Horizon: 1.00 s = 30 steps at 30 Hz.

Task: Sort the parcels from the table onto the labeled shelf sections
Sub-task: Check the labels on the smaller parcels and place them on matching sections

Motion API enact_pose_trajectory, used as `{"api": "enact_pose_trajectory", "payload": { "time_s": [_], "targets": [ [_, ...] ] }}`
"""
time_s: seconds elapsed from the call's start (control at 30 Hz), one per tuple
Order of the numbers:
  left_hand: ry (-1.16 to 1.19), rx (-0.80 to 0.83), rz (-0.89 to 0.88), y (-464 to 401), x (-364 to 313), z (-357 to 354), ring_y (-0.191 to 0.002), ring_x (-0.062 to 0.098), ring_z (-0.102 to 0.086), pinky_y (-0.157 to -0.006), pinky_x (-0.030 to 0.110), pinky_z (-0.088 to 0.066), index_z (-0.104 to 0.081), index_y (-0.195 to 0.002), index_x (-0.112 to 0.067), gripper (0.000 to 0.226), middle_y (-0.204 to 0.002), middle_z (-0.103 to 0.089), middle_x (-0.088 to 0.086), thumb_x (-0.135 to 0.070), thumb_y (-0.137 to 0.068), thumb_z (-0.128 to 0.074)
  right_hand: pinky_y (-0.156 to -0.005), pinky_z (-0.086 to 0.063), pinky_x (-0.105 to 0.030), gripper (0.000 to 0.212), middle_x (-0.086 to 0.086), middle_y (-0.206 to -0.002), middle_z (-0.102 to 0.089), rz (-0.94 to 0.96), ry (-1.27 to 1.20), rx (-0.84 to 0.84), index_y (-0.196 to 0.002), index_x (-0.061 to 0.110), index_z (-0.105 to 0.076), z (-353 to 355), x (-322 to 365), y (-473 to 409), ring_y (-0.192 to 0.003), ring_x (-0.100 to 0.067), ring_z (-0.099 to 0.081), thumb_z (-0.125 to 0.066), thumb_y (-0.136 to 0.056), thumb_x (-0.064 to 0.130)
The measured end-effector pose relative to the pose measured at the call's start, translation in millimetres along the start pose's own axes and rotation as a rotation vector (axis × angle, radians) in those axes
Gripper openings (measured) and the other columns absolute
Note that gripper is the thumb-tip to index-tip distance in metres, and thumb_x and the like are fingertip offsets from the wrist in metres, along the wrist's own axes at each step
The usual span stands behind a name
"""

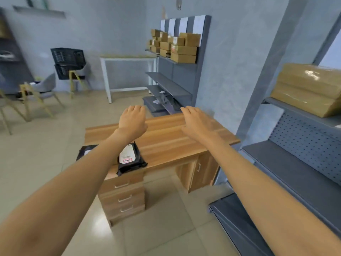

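Head view gives me both arms stretched out over the worktop (166,137), a wood-grain desk with drawers and a small cupboard door below. My left hand (132,120) and right hand (195,121) hang palm-down above the far half of the top, holding nothing; the fingers of each point away from me, close together and loosely bent, their tips curling out of sight.

Nearer me than the left fingers, under that forearm, lies a black parcel (131,158), a soft, glossy plastic mailer with a white label, its near corner overhanging the worktop's front edge. A second black mailer (85,151) shows to the left of the forearm, mostly hidden.

Beyond both sets of fingers stands a grey metal shelf (171,84); its top tier carries stacked brown cardboard boxes (177,47), and a grey bag lies low on it. To the right of the right fingers, a nearer rack (295,163) with a perforated back panel bears a large tape-wrapped carton (310,87), shiny and ribbed.
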<state>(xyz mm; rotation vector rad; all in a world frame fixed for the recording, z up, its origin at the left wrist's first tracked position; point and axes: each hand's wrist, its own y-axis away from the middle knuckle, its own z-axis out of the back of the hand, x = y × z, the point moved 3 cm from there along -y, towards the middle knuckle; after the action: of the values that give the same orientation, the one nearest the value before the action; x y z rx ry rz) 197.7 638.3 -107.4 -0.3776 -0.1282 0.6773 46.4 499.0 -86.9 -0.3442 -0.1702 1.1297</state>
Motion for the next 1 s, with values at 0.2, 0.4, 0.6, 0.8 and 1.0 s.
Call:
{"api": "enact_pose_trajectory", "payload": {
  "time_s": [0.2, 0.4, 0.6, 0.8, 1.0],
  "targets": [
    [-0.005, 0.042, 0.14, 8, 98, -27, -0.127, 0.034, -0.042, -0.103, 0.04, -0.037, -0.045, -0.134, -0.004, 0.05, -0.135, -0.049, 0.014, -0.018, -0.088, -0.058, -0.108, -0.031, -0.034, 0.058, -0.008, -0.146, -0.042, 0.104, -0.059, 0.046, -0.145, 0.01, -0.035, -49, 74, -50, -0.134, -0.026, -0.037, -0.054, -0.091, 0.018],
    [0.012, 0.111, 0.268, 22, 163, -72, -0.125, 0.035, -0.042, -0.1, 0.041, -0.037, -0.045, -0.132, -0.004, 0.051, -0.134, -0.05, 0.014, -0.022, -0.087, -0.061, -0.109, -0.034, -0.036, 0.062, -0.003, -0.149, -0.039, 0.187, -0.173, 0.084, -0.146, 0.012, -0.033, -105, 130, -88, -0.137, -0.022, -0.035, -0.06, -0.092, 0.026],
    [0.017, 0.166, 0.358, 17, 201, -117, -0.125, 0.034, -0.041, -0.097, 0.039, -0.036, -0.045, -0.132, -0.004, 0.047, -0.133, -0.049, 0.015, -0.019, -0.088, -0.058, -0.11, -0.034, -0.036, 0.067, -0.002, -0.152, -0.035, 0.246, -0.235, 0.157, -0.148, 0.013, -0.031, -164, 158, -131, -0.139, -0.022, -0.032, -0.061, -0.091, 0.03],
    [0.012, 0.227, 0.435, -6, 227, -166, -0.124, 0.033, -0.042, -0.099, 0.038, -0.036, -0.045, -0.132, -0.005, 0.046, -0.134, -0.049, 0.013, -0.02, -0.09, -0.056, -0.112, -0.028, -0.037, 0.063, -0.006, -0.15, -0.038, 0.314, -0.25, 0.228, -0.147, 0.011, -0.032, -220, 169, -176, -0.137, -0.025, -0.035, -0.059, -0.093, 0.027],
    [0.054, 0.339, 0.551, -22, 245, -224, -0.125, 0.032, -0.043, -0.098, 0.038, -0.039, -0.045, -0.131, -0.007, 0.048, -0.135, -0.049, 0.012, -0.025, -0.089, -0.059, -0.113, -0.025, -0.033, 0.063, -0.005, -0.152, -0.035, 0.347, -0.3, 0.334, -0.147, 0.011, -0.031, -277, 171, -213, -0.14, -0.023, -0.03, -0.059, -0.093, 0.025]
  ]
}}
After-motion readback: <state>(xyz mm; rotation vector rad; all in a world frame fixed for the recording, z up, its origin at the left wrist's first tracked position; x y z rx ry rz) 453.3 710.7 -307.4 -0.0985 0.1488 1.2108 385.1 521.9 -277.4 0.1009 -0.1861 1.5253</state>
